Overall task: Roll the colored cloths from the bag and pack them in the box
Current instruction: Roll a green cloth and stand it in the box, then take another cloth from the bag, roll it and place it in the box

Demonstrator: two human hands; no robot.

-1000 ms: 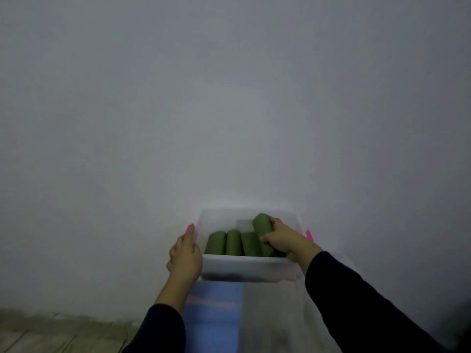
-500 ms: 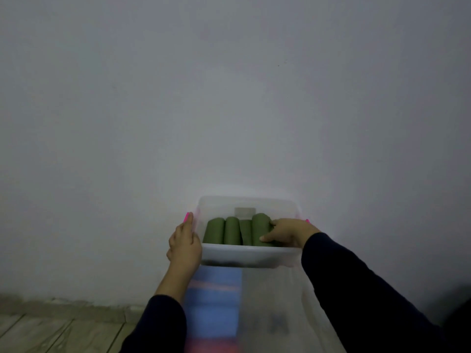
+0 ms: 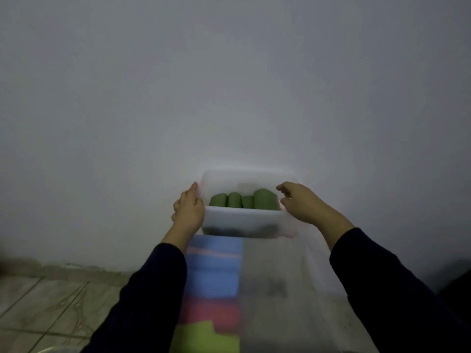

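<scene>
A translucent plastic box (image 3: 244, 222) stands against the wall at the far end of the surface. Inside it lie several rolled green cloths (image 3: 243, 201) side by side; the rightmost roll (image 3: 265, 200) sits higher than the others. My left hand (image 3: 188, 211) grips the box's left rim. At the right rim hovers my right hand (image 3: 299, 202), fingers apart and empty, just beside the rightmost roll. A clear bag (image 3: 275, 289) lies in front of the box, with flat blue, pink and yellow-green cloths (image 3: 214, 281) inside it.
A plain grey wall (image 3: 229, 85) rises directly behind the box. Tiled floor (image 3: 46, 307) shows at the lower left. My dark sleeves (image 3: 377, 289) frame the bag on both sides.
My right hand pushed the rightmost green roll down among the others, then let go and drew back to the box's right rim. My left hand kept its hold on the left rim.
</scene>
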